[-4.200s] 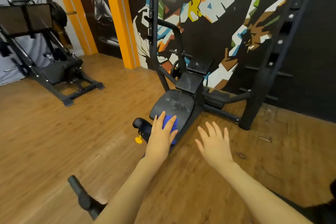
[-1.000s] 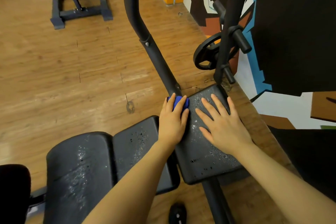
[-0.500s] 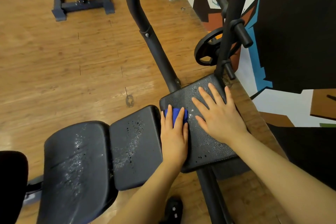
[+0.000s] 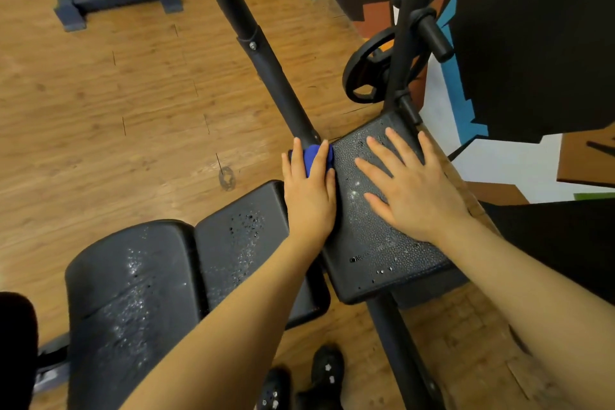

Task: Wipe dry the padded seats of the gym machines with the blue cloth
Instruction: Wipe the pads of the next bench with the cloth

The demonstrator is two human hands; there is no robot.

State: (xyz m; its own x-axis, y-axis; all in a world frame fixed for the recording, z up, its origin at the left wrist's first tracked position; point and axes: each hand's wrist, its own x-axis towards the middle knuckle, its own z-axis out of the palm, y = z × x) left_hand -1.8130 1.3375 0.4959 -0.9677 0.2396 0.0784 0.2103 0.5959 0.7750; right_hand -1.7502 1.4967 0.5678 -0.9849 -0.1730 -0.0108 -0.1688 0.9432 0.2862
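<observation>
Three black wet pads [image 4: 133, 289] sit over a wood floor [image 4: 100, 110]. The left hand [image 4: 309, 196] presses the blue cloth [image 4: 311, 158] at the right pad's [image 4: 376, 243] far left edge. The right hand [image 4: 412, 190] lies flat there, fingers spread. Most of the cloth is hidden.

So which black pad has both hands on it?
The far pad by the wall: the right hand lies flat there, the left hand presses the blue cloth at its edge. The other two go untouched.
</observation>
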